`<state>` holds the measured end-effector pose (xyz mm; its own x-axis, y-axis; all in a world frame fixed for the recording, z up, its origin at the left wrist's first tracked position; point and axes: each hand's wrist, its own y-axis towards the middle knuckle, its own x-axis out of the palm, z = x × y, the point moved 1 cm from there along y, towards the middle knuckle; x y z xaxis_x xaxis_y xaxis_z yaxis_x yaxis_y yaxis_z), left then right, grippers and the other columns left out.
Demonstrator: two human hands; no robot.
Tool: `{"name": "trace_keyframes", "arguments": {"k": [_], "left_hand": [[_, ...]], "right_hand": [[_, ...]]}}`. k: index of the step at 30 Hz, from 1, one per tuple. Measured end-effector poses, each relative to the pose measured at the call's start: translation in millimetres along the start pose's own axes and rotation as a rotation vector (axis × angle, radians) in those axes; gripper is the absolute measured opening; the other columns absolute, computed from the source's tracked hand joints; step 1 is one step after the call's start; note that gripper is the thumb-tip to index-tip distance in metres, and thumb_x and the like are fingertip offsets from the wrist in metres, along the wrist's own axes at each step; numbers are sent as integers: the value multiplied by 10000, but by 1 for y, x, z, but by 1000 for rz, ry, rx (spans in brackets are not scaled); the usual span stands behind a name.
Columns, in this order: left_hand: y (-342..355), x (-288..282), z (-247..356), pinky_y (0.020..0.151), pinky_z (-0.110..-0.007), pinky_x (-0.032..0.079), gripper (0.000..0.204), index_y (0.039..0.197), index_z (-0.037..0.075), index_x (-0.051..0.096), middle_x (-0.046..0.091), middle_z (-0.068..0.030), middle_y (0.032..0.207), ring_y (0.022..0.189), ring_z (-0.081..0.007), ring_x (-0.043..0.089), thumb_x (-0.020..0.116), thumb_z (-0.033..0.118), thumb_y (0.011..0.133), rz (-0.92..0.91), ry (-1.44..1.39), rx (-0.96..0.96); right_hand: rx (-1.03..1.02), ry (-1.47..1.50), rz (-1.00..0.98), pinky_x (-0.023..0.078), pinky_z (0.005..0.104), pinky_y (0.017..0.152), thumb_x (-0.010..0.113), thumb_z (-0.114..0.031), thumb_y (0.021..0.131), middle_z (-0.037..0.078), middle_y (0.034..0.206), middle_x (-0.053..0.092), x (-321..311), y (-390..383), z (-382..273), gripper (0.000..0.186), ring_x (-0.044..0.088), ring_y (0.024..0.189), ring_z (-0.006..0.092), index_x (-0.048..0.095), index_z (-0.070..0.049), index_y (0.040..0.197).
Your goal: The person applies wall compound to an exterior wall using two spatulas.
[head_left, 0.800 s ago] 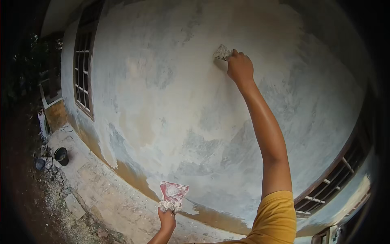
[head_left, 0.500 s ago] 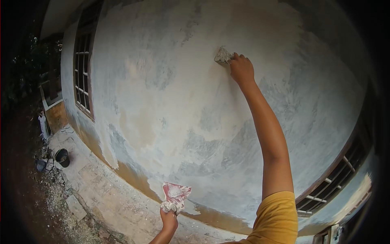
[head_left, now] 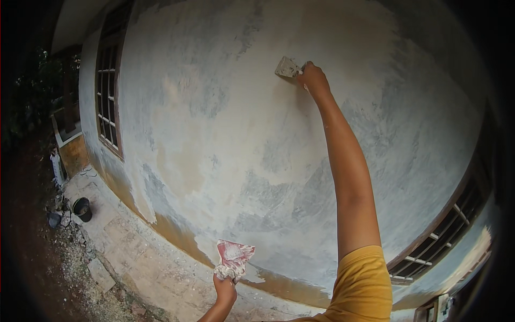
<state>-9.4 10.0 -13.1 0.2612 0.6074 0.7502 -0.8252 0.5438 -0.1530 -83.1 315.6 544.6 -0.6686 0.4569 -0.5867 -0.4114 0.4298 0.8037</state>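
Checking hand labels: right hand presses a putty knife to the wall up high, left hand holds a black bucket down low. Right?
Not quite. In the head view the left hand holds a red-and-white smeared flat scraper, not a bucket. The black bucket sits on the ground by the wall. The right hand does press a putty knife to the wall up high.

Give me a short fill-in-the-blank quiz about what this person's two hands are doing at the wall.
1. The right hand presses a putty knife against the ____.
2. The left hand holds a second, reddish scraper, smeared with pale ____.
3. The sleeve on the right arm is ____ in colour.
4. The black bucket stands on the ground to the person's ____.

Missing words: wall; filler; yellow; left
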Motion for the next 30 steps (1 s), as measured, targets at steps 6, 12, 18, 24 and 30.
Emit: {"name": "trace_keyframes", "arguments": {"k": [6, 12, 18, 24, 30], "left_hand": [[5, -4, 1, 640, -300, 478, 425, 1116, 27, 467, 554, -75, 971, 824, -190, 578, 336, -144, 749, -6, -5, 24], [0, -8, 19, 706, -314, 513, 456, 1166, 2, 421, 539, -108, 1042, 909, -224, 592, 330, -162, 750, 76, -81, 29], [-8, 11, 24, 655, -298, 491, 450, 1138, 33, 448, 542, -87, 1018, 851, -197, 580, 326, -143, 743, 45, -71, 11], [2, -7, 12, 594, -269, 444, 436, 1100, 38, 473, 547, -59, 929, 762, -158, 559, 326, -148, 734, 28, -88, 19], [-2, -8, 7, 756, -320, 515, 465, 1175, 0, 413, 534, -124, 1072, 944, -231, 590, 326, -160, 748, -12, -69, 3]], "right_hand": [[33, -161, 50, 507, 428, 732, 564, -112, 719, 220, 923, 639, -33, -26, 5, 332, 636, 861, 362, 550, -24, 1039], [88, -190, 78, 521, 398, 724, 580, -121, 687, 174, 939, 653, -47, -25, 13, 375, 645, 881, 312, 571, -56, 1056], [-10, -155, 19, 521, 404, 734, 576, -137, 690, 170, 942, 655, -14, -12, 2, 381, 641, 881, 327, 573, -62, 1064], [77, -204, 36, 516, 415, 733, 559, -129, 704, 170, 935, 656, -45, -25, 26, 366, 637, 892, 328, 571, -72, 1066], [-6, -66, 1, 511, 409, 753, 576, -151, 699, 159, 974, 651, -39, 0, 32, 383, 631, 916, 314, 567, -85, 1077]]}}
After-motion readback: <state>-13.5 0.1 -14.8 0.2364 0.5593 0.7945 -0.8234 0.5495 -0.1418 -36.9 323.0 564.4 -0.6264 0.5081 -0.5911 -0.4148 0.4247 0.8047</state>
